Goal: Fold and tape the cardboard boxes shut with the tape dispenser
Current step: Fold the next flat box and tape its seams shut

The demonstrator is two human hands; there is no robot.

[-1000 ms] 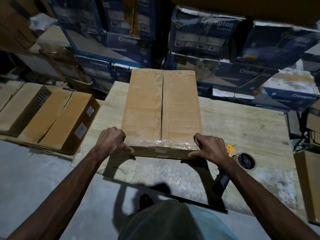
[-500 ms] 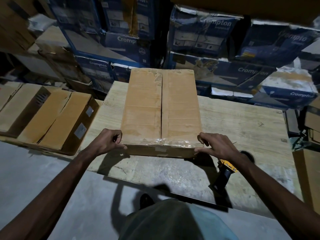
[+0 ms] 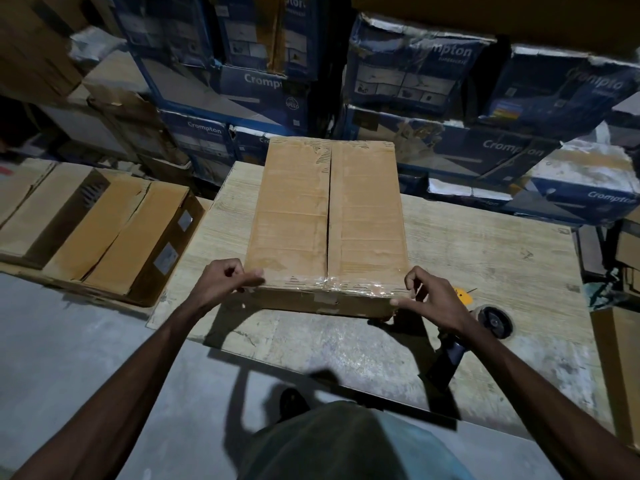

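Cardboard box, long seam running up-frame, is touched at its near corners by curled left fingers and spread right fingers; tape dispenser is located just beside the right hand.

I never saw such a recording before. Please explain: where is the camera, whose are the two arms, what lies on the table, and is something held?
No machine here: the arms are a person's, and the camera sits on that person's head, looking forward and down. On the wooden table lies a closed cardboard box with clear tape across its near edge. The left hand touches its near left corner; whether it pinches it, I cannot tell. The right hand presses a finger on the near right corner. The tape dispenser lies on the table beside the right hand, not held. Blue printed boxes are stacked behind.
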